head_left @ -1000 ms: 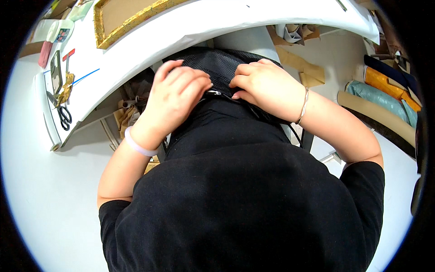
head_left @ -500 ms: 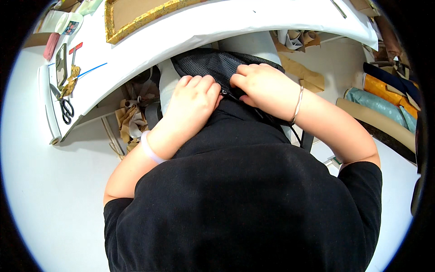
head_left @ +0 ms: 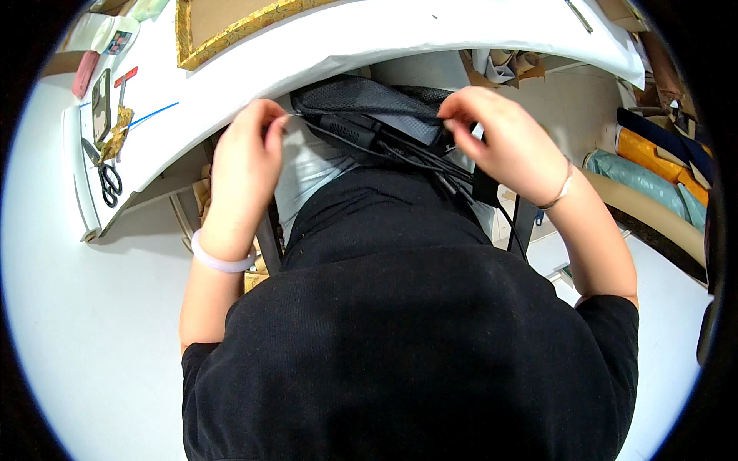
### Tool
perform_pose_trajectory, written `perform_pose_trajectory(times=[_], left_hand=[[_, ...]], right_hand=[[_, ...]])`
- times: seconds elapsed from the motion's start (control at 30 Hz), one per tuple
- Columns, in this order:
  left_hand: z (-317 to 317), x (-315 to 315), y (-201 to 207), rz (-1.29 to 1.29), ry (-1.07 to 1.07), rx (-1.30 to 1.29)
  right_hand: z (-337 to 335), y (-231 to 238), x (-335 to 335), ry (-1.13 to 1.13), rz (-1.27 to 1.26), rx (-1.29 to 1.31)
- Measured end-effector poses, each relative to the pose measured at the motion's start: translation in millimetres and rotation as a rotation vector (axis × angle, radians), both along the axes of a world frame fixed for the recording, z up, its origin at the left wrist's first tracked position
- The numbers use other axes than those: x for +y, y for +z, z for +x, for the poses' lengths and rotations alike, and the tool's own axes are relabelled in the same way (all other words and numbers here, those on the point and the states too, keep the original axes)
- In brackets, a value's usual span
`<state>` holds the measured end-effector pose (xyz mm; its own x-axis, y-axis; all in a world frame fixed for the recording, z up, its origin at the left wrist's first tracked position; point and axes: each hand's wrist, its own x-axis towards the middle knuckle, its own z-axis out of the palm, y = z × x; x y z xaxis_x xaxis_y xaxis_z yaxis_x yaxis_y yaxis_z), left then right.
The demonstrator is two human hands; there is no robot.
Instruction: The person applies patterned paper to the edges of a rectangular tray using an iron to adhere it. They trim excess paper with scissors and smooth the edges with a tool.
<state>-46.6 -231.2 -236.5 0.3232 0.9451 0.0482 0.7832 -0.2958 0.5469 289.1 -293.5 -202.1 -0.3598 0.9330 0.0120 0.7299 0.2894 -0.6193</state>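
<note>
A black mesh bag [head_left: 338,92] lies across my lap, its zipped side gaping. Inside it show a dark ribbed block [head_left: 347,129] and several black cables [head_left: 419,156] running toward the right. At the bag's left end, my left hand [head_left: 250,157] has thumb and forefinger pinched on what looks like the zipper pull, mostly covered by the fingertips. My right hand [head_left: 500,142] grips the bag's edge at its right end between thumb and fingers.
Beyond the bag is a white-covered table [head_left: 369,34] with a gold-patterned frame [head_left: 231,42]. Black scissors [head_left: 110,184], a phone [head_left: 101,104] and a white tub [head_left: 117,34] sit at its left. Fabric rolls [head_left: 638,180] lie at the right; paper scraps [head_left: 503,67] are under the table.
My left hand has moved left and away from my right, and the bag has opened, exposing the block and cables. My right hand has shifted right along the bag's edge.
</note>
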Motion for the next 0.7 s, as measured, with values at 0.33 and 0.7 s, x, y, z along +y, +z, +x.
perform_pose_trajectory(times=[0.33, 0.7], left_hand=[[35.9, -20.9, 7.6, 0.434, -0.62, -0.052], [37.8, -26.3, -7.2, 0.054, -0.417, -0.003]], right_hand=[[-5.4, -7.9, 8.3, -0.175, 0.433, -0.128], [-22.2, -26.4, 16.0, -0.134, 0.484, -0.5]])
